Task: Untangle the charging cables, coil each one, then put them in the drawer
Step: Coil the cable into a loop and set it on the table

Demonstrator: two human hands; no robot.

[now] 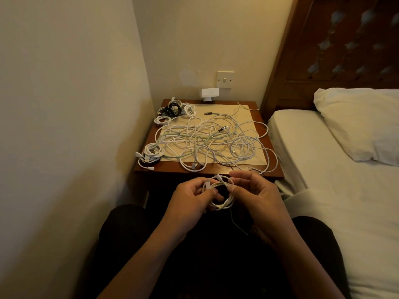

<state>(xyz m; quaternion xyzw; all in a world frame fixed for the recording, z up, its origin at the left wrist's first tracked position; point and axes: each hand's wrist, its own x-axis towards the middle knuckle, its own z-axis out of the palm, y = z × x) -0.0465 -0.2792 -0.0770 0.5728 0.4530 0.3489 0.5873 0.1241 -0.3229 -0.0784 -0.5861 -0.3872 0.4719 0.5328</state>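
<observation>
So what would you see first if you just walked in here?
The big messy tangle of cables sprawled across the middle of the bedside table grabs the eye first. Just in front of the table, the left hand and the right hand hold a white coil between them. Coiled bundles sit along the table's left edge.

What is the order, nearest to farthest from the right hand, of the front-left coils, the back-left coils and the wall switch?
1. Front-left coils, table's near corner.
2. Back-left coils, table's far corner.
3. Wall switch, on the wall behind.
</observation>
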